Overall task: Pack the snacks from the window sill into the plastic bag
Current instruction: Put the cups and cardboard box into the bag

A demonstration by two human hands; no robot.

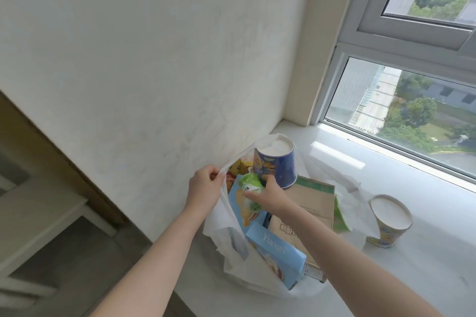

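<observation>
A white plastic bag (233, 242) stands on the window sill (425, 260), stuffed with snacks. My left hand (203, 188) pinches the bag's handle and holds the mouth up. My right hand (273, 197) grips a small green and white cup (251, 185) over the bag's opening. Inside the bag are a blue upside-down cup (278, 165), a light blue box (277, 249), a brown carton (313, 201) and yellow packets (238, 168). A yellow upside-down cup (389, 221) stands on the sill to the right of the bag.
A pale wall (154, 59) rises directly behind the bag on the left. The window (412, 110) runs along the sill's far side. A white cabinet (38, 226) stands lower left, beyond the sill's edge.
</observation>
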